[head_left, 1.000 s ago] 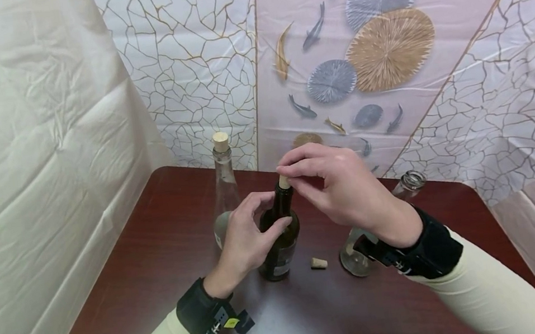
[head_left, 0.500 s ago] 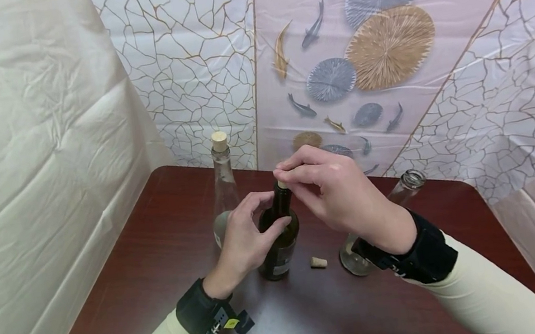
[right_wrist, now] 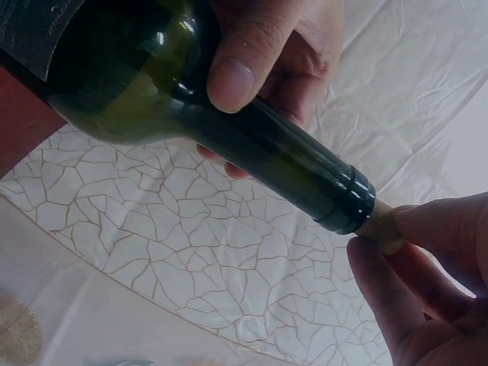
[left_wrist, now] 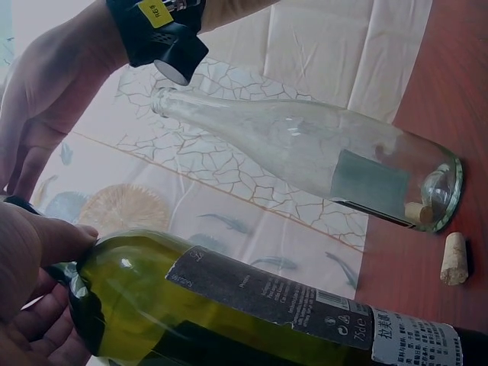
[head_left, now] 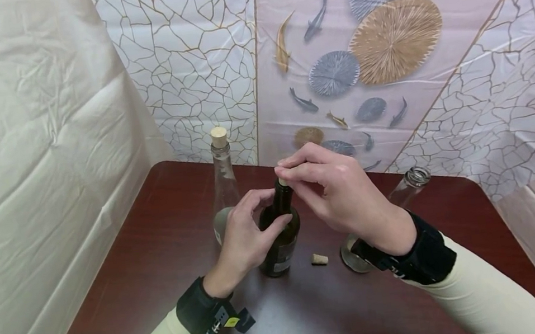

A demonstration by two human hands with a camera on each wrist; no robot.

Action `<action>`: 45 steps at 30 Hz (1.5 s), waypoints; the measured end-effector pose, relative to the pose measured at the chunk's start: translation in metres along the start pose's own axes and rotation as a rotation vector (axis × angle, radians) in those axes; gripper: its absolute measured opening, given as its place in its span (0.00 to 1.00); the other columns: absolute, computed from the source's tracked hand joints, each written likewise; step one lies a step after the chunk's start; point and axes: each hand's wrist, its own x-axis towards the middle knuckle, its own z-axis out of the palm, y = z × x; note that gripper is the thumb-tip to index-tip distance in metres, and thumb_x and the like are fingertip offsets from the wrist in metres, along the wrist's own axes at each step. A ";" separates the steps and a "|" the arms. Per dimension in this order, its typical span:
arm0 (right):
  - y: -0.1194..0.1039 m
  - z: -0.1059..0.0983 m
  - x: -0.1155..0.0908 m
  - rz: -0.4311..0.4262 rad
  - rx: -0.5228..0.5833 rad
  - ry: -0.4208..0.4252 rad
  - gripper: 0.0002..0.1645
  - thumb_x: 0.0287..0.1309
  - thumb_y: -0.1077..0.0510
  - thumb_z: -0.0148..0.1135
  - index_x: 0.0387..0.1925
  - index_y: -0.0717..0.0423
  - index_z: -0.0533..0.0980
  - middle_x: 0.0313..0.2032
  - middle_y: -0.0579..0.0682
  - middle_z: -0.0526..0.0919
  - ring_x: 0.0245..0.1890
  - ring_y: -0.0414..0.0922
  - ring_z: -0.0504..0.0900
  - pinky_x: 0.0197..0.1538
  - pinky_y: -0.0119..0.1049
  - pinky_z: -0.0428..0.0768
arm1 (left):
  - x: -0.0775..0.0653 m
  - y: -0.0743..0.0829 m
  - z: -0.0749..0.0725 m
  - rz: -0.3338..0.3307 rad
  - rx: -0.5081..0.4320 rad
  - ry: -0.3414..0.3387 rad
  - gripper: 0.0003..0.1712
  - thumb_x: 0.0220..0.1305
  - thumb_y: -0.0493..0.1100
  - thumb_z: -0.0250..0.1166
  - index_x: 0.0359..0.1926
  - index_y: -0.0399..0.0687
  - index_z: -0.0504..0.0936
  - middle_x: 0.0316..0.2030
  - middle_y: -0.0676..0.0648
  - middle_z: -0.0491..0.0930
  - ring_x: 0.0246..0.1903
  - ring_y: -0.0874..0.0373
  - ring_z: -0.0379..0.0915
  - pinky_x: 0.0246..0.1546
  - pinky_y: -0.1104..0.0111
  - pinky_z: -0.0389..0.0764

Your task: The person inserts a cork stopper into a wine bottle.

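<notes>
A dark green wine bottle (head_left: 283,244) stands upright on the table, its label facing forward. My left hand (head_left: 246,237) grips it round the shoulder and the base of the neck. At the mouth, my right hand (head_left: 336,186) pinches a cork (right_wrist: 379,226) between thumb and fingers. In the right wrist view the cork's lower end sits inside the bottle mouth and a short length shows above the rim. The head view shows only a sliver of that cork, the rest covered by fingertips.
A clear bottle (head_left: 225,184) topped with a cork (head_left: 219,137) stands behind my left hand. Another clear bottle (left_wrist: 305,145), uncorked, stands behind my right forearm with a cork (left_wrist: 416,212) inside. A loose cork (head_left: 319,259) lies on the dark red table (head_left: 162,214).
My right hand has come slightly down and left over the bottle mouth, and less of the cork shows above the rim. The left hand keeps its grip; the head view shifts slightly.
</notes>
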 end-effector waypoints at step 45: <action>-0.003 -0.044 0.088 0.112 -0.061 -0.724 0.08 0.60 0.65 0.72 0.30 0.48 0.89 0.31 0.44 0.88 0.36 0.40 0.87 0.43 0.40 0.87 | -0.002 0.003 -0.001 -0.018 0.002 -0.015 0.24 0.61 0.41 0.78 0.56 0.46 0.82 0.51 0.46 0.84 0.53 0.55 0.83 0.56 0.59 0.86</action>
